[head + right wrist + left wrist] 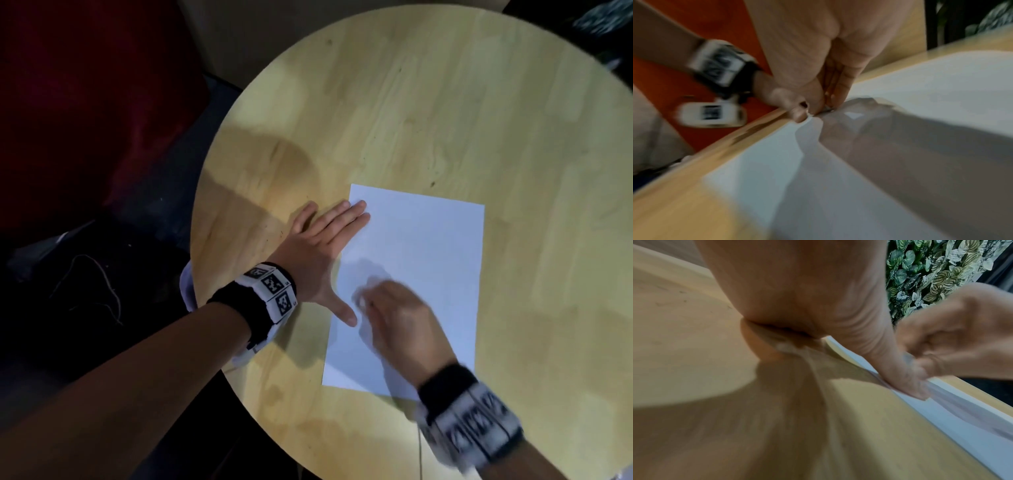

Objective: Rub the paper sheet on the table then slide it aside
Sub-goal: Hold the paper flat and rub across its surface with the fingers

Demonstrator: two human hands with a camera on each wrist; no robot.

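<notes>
A white paper sheet (pixel 428 246) (pixel 972 426) (pixel 920 84) lies on the round wooden table (pixel 411 102), toward its near right. My left hand (pixel 322 246) (pixel 797 288) lies flat with straight fingers, its fingertips and thumb pressing the sheet's left edge. My right hand (pixel 400 325) (pixel 818 48) is blurred over the sheet's lower left part. Its curled fingertips pinch a small pale thing (pixel 828 109) against the paper, too blurred to name. This hand also shows at the right of the left wrist view as a curled right hand (pixel 962 337).
The table's left rim (pixel 205 192) curves close behind my left wrist. Beyond it is a dark floor with a thin cord (pixel 92 284). A leafy wall (pixel 931 272) stands past the table's far side. Bare wood surrounds the sheet.
</notes>
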